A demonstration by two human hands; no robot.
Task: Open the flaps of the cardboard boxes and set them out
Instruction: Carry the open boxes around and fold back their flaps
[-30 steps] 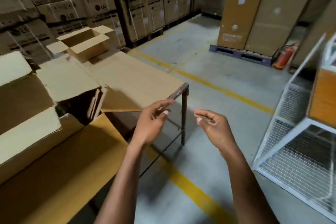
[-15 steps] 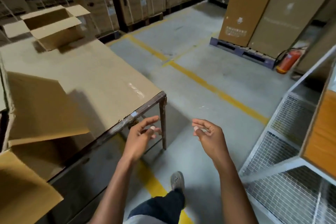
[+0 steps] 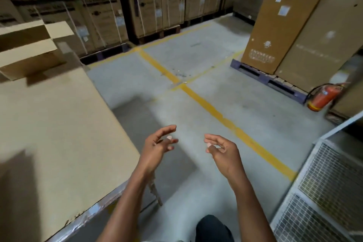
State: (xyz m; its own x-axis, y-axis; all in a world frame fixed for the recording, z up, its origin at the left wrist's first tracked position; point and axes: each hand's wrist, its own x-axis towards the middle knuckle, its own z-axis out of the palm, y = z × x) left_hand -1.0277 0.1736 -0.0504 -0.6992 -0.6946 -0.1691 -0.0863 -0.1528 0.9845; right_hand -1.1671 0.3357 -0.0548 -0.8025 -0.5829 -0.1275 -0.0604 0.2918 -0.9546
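Left hand: empty, fingers loosely spread, raised over the floor just past the table corner.
Right hand: empty, fingers relaxed, slightly curled.
Table: cardboard-covered top, at left.
Cardboard box: flaps open, on the table's far end.

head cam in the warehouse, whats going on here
A person stands at the corner of a cardboard-topped table with both hands raised over the concrete floor, holding nothing. The left hand and right hand have loosely curled fingers and no grip on anything. One cardboard box sits at the table's far end with its flaps already open. Neither hand is touching it at this moment.
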